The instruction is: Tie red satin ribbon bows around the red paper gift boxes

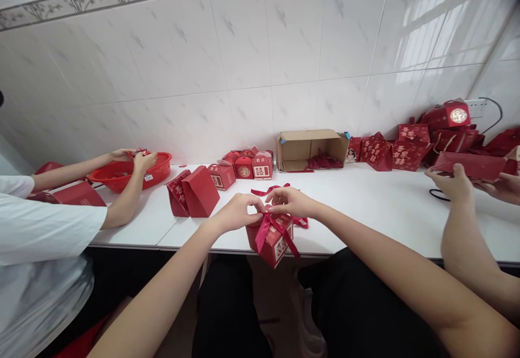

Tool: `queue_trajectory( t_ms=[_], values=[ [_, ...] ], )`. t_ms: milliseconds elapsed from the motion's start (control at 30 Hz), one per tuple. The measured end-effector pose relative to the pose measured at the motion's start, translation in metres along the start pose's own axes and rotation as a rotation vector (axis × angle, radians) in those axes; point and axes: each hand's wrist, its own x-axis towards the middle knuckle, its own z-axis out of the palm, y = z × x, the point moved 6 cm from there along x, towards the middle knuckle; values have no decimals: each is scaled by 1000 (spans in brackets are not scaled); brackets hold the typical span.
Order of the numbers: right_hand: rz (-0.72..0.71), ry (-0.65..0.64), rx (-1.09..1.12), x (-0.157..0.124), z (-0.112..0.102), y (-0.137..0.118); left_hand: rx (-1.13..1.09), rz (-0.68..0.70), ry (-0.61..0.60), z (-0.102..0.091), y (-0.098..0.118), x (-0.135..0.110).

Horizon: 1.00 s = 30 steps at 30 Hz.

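Note:
A small red gift box with white-and-gold lettering panels sits tilted at the table's front edge in front of me. A dark pink ribbon is tied over its top, its tails hanging down the front. My left hand pinches the ribbon at the knot from the left. From the right, the fingers of my right hand close on the ribbon at the same spot. The fingertips partly cover the knot. More loose ribbon lies on the table behind the box.
Finished-looking red boxes and taller red boxes stand to the left. An open cardboard carton holds ribbons at the wall. A co-worker's hands work over a red basin at left; another person's hands hold a red box at right.

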Motion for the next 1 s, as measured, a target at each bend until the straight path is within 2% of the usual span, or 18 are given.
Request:
queue_trajectory(
  t_ms=[67,233,367,500,800,867,1000],
  values=[
    [-96,6,-45,-3,-2,-3,81,23,-13,-1,2,2],
    [-322,-8,-356,-16,2,-20,213,46,-20,-3,4,4],
    [-378,-74,-489,-21,12,-25,190,37,-1,-6,4,3],
    [-363,-108,-582,-22,17,-20,143,42,14,-9,4,0],
    [-363,-134,-490,-24,18,-15,129,1,54,-9,-7,3],
    [-373,-133,-435,-24,17,-15,17,-22,40,-5,-12,4],
    [-356,-51,-339,-24,9,-17,-291,-62,-79,9,-18,3]
  ],
)
